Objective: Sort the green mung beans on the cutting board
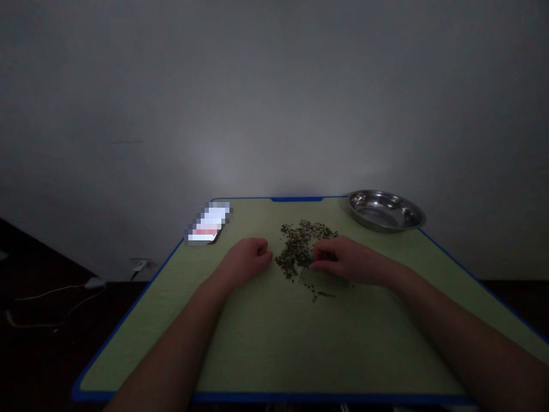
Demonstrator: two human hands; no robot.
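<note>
Many small dark brown grains, seed-like or bean-like (295, 243), lie scattered in a loose patch on the light green table top (300, 343). Just left of the patch, my left hand (249, 260) rests in a loose fist; the inside of its fingers is hidden. Over the right side of the patch, my right hand (343, 257) has its fingers curled and the thumb close to them, near the grains. Whatever lies between those fingers is too dark and small to make out. A few stray grains (315, 294) lie nearer to me.
A shallow oval metal bowl (384, 212) stands at the far right corner. At the far left edge lies a phone with a bright, blurred screen (209, 222). Blue edging (300, 397) runs around the table. Beyond it rises a grey wall (274, 103); cables (60, 323) lie at left.
</note>
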